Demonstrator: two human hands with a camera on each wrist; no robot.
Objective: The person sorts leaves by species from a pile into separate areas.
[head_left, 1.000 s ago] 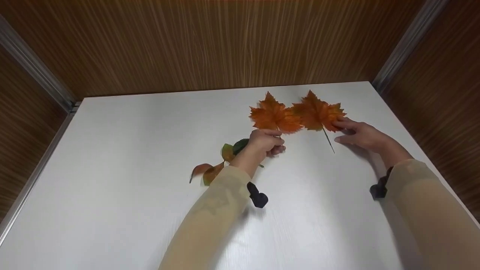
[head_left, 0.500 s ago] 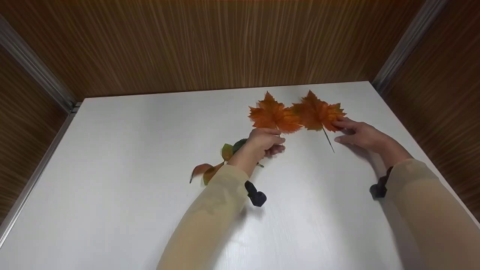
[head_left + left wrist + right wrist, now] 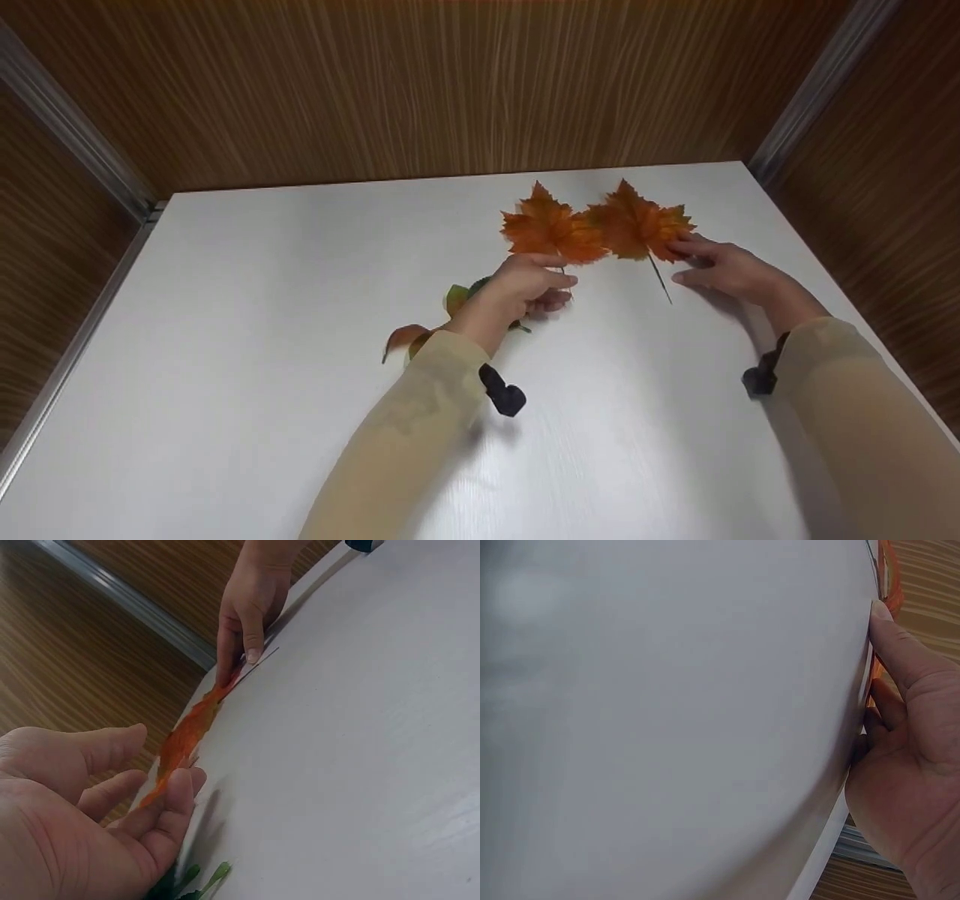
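Note:
Two orange maple leaves lie side by side near the back of the white table, the left leaf (image 3: pixel 551 225) meeting or overlapping the right leaf (image 3: pixel 630 223). My left hand (image 3: pixel 517 289) is at the left leaf's thin stem, fingers loosely bent; in the left wrist view that hand (image 3: pixel 97 817) has its upper fingers spread apart beside the orange leaf (image 3: pixel 184 739). My right hand (image 3: pixel 731 276) rests its fingertips on the right leaf's lower right edge, thumb apart near the stem (image 3: pixel 660 279). Beneath my left wrist, a green and reddish-brown leaf sprig (image 3: pixel 405 337) is partly hidden.
Brown wood-grain panels (image 3: pixel 412 90) rise behind the white table (image 3: pixel 247 300) and at both sides, with metal rails (image 3: pixel 817 86) at the corners. Dark devices (image 3: pixel 504 391) are strapped at both sleeve cuffs.
My left hand and forearm have shifted slightly, and more of the left leaf's stem shows by the fingers. The leaves and my right hand have hardly moved.

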